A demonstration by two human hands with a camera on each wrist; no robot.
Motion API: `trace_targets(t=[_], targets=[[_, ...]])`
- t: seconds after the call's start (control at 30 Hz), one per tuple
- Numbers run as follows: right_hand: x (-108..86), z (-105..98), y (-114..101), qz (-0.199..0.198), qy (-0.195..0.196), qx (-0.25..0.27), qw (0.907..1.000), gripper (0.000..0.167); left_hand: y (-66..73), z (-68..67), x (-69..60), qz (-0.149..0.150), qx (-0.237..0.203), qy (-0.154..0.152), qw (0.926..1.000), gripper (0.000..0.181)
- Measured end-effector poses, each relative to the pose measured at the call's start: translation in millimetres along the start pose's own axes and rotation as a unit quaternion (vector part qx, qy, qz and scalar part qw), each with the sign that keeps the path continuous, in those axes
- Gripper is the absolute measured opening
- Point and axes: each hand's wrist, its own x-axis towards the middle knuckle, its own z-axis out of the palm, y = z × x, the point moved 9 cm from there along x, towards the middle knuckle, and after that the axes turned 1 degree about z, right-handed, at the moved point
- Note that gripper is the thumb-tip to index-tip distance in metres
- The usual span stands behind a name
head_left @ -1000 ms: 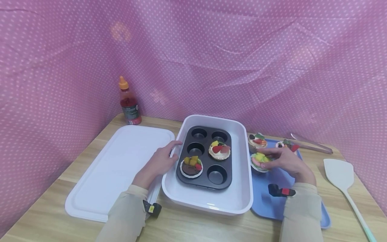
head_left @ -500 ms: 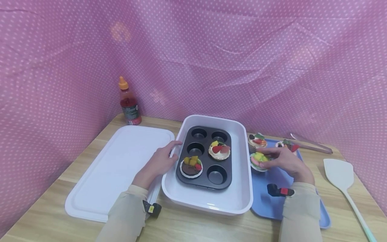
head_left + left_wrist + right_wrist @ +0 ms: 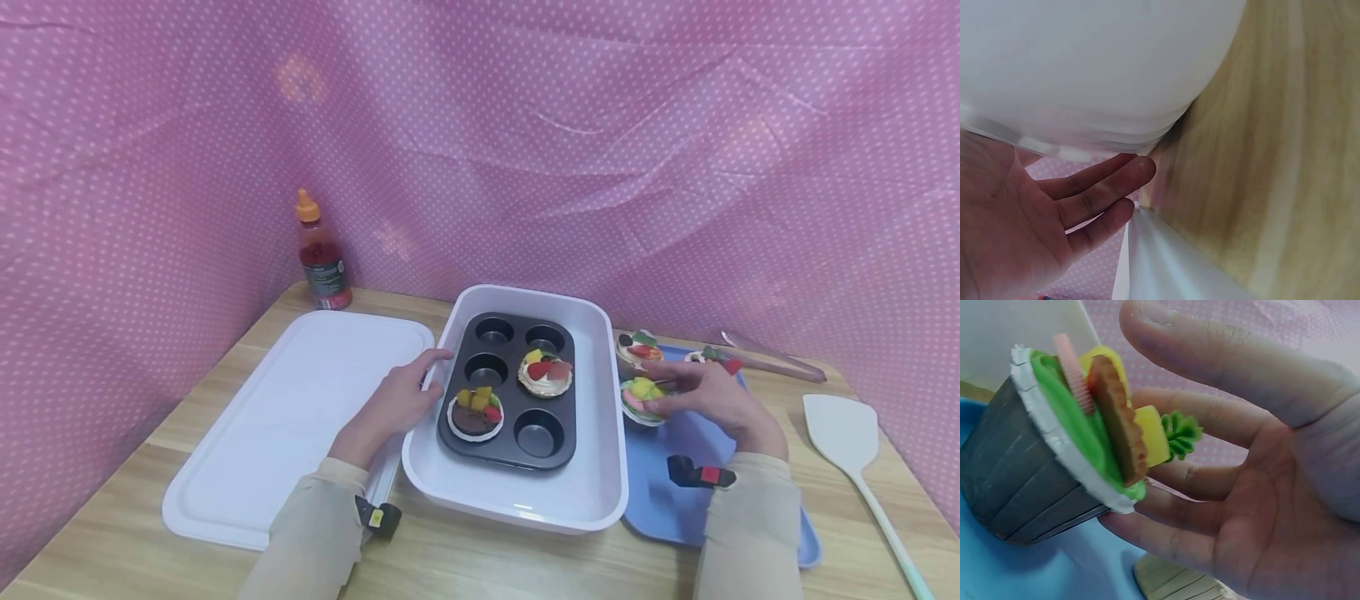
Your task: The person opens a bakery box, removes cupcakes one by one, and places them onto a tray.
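In the head view my right hand (image 3: pixel 708 400) is around the cupcake with green cream and yellow fruit pieces (image 3: pixel 643 398) at the blue tray's left edge. The right wrist view shows this cupcake's dark pleated cup (image 3: pixel 1029 469) on the tray. There the thumb (image 3: pixel 1210 350) stands apart from it, and the extended fingers reach behind its toppings. My left hand (image 3: pixel 397 404) rests at the left rim of the white deep tray (image 3: pixel 513 508), its fingers (image 3: pixel 1104 194) loosely extended by the outer wall. Inside, a black muffin pan (image 3: pixel 507 454) holds a chocolate cupcake (image 3: pixel 474 419) and a strawberry-topped cream one (image 3: pixel 545 377).
Two more fruit-topped cupcakes, one creamy (image 3: pixel 639 350) and one behind my right hand (image 3: pixel 708 357), stand at the back of the blue tray (image 3: pixel 663 492). Tongs (image 3: pixel 780 362) and a white spatula (image 3: pixel 843 429) lie right. A white board (image 3: pixel 300 417) and a sauce bottle (image 3: pixel 324 262) are left.
My right hand shifts slightly left with the cupcake, then back right; its fingers now look more spread at the cupcake. The left hand and the muffin pan stay put.
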Motion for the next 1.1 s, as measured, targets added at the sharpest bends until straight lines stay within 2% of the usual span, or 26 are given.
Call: trace_targets(t=[0.23, 0.5, 0.73, 0.93, 1.1], targets=[[-6.1, -9.4, -3.6, 0.015, 0.010, 0.020, 0.9996, 0.070, -0.4, 0.1, 0.6, -0.003, 0.000, -0.002, 1.0000, 0.050], [-11.5, -22.5, -18.8, 0.010, 0.057, 0.011, 0.9982, 0.065, -0.3, 0.8, 0.4, -0.001, 0.002, -0.001, 1.0000, 0.050], [-9.0, -20.3, -47.4, -0.044, 0.068, 0.036, 0.9960, 0.056, -1.3, 1.1, 0.2, -0.006, 0.003, -0.002, 1.0000, 0.050], [-4.7, -15.8, -62.3, -0.032, 0.082, 0.050, 0.9948, 0.057, -1.4, 1.0, 0.3, -0.007, 0.003, -0.005, 1.0000, 0.049], [0.0, -14.1, -75.3, -0.051, 0.121, 0.101, 0.9861, 0.053, -1.6, 1.3, 0.6, -0.006, 0.001, -0.002, 1.0000, 0.049]])
